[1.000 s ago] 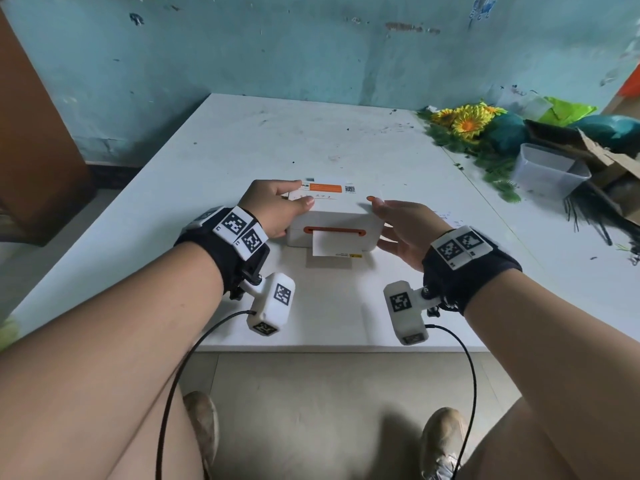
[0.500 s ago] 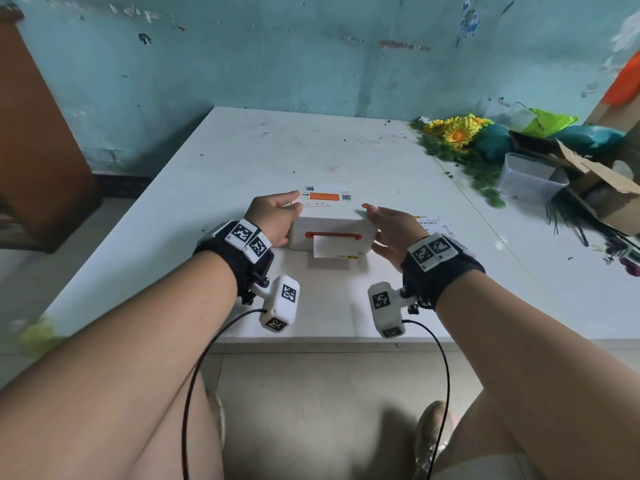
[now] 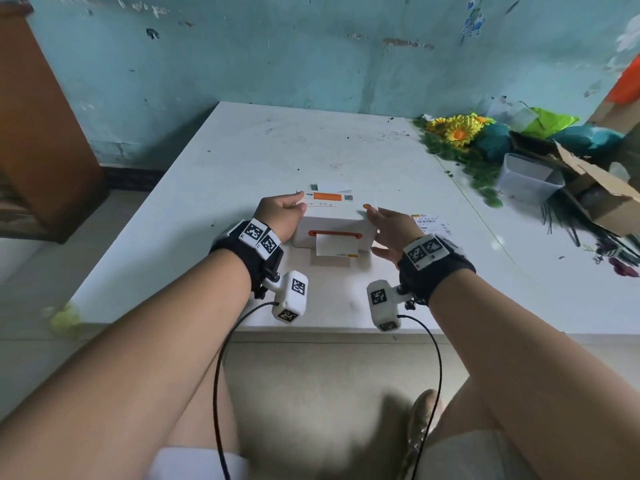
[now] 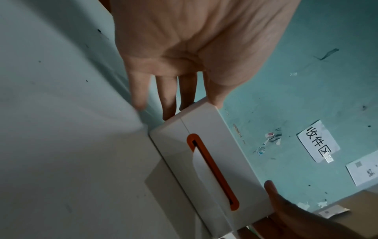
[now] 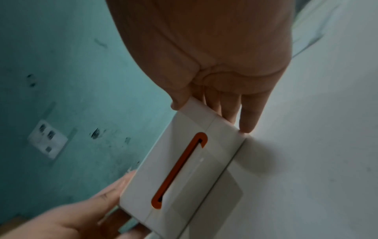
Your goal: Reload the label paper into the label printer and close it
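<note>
The white label printer (image 3: 334, 225) with an orange slot sits closed on the white table (image 3: 263, 161). A strip of label paper (image 3: 331, 249) hangs out of the slot onto the table. My left hand (image 3: 282, 216) lies against the printer's left side, fingers straight and thumb on the top edge. My right hand (image 3: 384, 226) lies against its right side in the same way. The left wrist view shows the printer (image 4: 235, 153), the paper (image 4: 201, 166) and the left hand (image 4: 184, 90). The right wrist view shows the printer (image 5: 155, 169), the paper (image 5: 214, 186) and the right hand (image 5: 225, 90).
A label sheet with an orange stripe (image 3: 327, 198) lies just behind the printer, and a small printed label (image 3: 431, 223) lies to its right. Artificial sunflowers (image 3: 457, 133), a clear tub (image 3: 526, 181) and a cardboard box (image 3: 595, 199) crowd the right. The table's front edge (image 3: 311, 332) is close.
Both hands stay at the printer's two sides and the printer has not moved. The head view has drawn back and up a little.
</note>
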Available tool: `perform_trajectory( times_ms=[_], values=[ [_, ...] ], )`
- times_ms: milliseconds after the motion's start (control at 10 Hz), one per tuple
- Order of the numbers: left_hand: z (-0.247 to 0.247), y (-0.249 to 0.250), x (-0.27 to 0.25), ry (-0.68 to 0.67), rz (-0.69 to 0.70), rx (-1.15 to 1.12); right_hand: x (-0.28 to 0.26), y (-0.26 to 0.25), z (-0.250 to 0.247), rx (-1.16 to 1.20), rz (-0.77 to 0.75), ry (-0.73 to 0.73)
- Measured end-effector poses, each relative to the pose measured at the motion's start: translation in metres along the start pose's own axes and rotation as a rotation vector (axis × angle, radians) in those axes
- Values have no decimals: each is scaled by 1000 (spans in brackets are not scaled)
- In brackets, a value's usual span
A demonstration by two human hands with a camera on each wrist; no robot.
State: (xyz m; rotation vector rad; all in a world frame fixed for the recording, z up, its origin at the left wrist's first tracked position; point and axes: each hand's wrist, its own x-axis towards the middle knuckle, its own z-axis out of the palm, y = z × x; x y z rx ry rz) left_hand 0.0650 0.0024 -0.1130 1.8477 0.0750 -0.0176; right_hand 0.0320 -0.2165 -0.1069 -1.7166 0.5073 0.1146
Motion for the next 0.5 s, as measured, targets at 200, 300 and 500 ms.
perform_trajectory(
  times_ms=[200, 300, 500],
  values=[
    [-2, 15, -12, 39, 3, 131, -26, -28, 0, -196, 46, 68],
    [-5, 31, -7, 24, -7, 265, -25, -30, 10, -437, -20, 138],
    [-14, 64, -7, 142, 136, 441, -32, -28, 18, -483, 21, 323]
  ],
)
